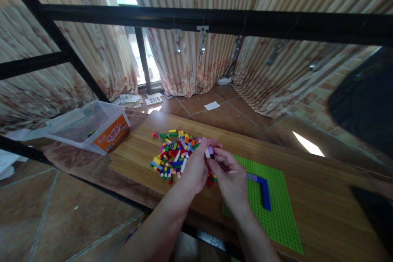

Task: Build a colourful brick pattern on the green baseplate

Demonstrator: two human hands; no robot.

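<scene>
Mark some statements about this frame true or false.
1. The left hand and right hand meet around a few small bricks. True.
2. The green baseplate is bare. False: a run of lilac and blue bricks sits on it.
3. The brick pile is left of the baseplate. True.
4. The bin's label is blue. False: the label is orange.
5. A white sheet lies on the floor. True.

A passable gap separates the plastic box (114, 135) from the obstructing brick pile (176, 163).
</scene>
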